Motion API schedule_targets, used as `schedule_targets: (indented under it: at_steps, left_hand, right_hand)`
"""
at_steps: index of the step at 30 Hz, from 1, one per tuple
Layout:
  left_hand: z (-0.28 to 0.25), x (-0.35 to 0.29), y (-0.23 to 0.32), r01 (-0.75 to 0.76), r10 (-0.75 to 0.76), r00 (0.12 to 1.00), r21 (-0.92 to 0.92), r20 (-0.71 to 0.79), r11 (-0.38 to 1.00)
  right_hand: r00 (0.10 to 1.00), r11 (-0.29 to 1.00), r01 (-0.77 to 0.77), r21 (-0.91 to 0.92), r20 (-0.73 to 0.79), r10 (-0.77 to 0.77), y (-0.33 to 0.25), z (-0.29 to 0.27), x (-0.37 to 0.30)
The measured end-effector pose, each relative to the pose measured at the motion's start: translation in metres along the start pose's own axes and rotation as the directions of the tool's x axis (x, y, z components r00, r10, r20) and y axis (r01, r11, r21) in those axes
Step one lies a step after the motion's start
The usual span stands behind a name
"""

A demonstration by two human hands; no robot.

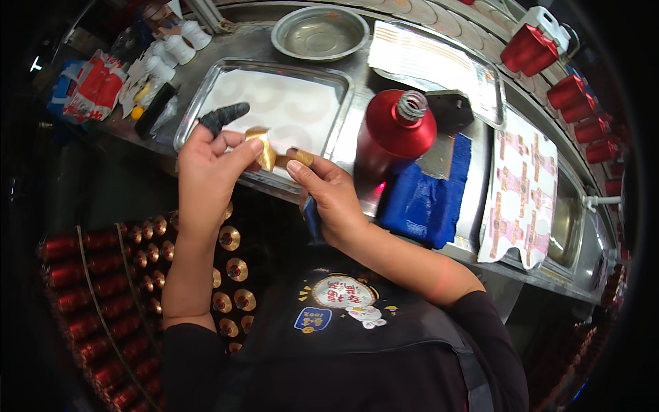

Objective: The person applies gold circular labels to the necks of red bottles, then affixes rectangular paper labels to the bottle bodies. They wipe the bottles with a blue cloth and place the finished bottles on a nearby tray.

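My left hand pinches a small shiny gold foil piece, perhaps a label, between thumb and fingers. A black finger cover sits on its raised index finger. My right hand, with a tan wrap round one finger, has thumb and finger closed at the foil's right end. Both hands are over the near edge of a metal tray lined with white sheet. To the right, a red metallic bottle with a bare threaded neck stands beside a blue cloth.
A round metal basin stands at the back. Sheets of printed labels lie at the right, with white strips on another tray. Red bottles with gold tops crowd below left. More red containers line the far right.
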State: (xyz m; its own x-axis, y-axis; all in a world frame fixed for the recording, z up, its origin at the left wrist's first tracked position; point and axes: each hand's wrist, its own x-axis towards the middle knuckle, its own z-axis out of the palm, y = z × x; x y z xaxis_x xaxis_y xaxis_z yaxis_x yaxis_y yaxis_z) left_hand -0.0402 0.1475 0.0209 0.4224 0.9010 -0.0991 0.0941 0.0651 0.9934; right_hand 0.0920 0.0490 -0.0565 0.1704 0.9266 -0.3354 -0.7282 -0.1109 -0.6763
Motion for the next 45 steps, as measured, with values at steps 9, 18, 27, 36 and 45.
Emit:
schedule_targets:
  at_steps: [9, 18, 27, 36, 45]
  left_hand:
    - [0.052, -0.035, -0.008, -0.207, 0.234, 0.971, -0.315, 0.052, 0.926]
    - [0.115, 0.001, -0.021, -0.316, 0.348, 0.936, -0.321, 0.047, 0.893]
    - [0.115, 0.038, -0.035, -0.130, 0.173, 0.983, -0.421, 0.067, 0.898]
    - [0.139, -0.018, -0.035, -0.150, 0.250, 0.951, -0.441, 0.180, 0.885]
    - [0.123, -0.009, -0.034, -0.009, 0.163, 0.967, -0.613, 0.196, 0.790]
  right_hand:
    - [0.917, 0.869, 0.366, -0.333, -0.027, -0.397, -0.066, -0.020, -0.068]
    - [0.777, 0.556, 0.544, -0.628, 0.128, -0.616, -0.135, -0.056, -0.058]
    - [0.804, 0.757, 0.509, -0.410, -0.087, -0.588, -0.128, -0.060, -0.053]
    - [0.815, 0.718, 0.546, -0.432, 0.078, -0.574, -0.117, -0.067, -0.037]
    - [0.851, 0.739, 0.523, -0.425, 0.212, -0.481, -0.135, -0.066, -0.029]
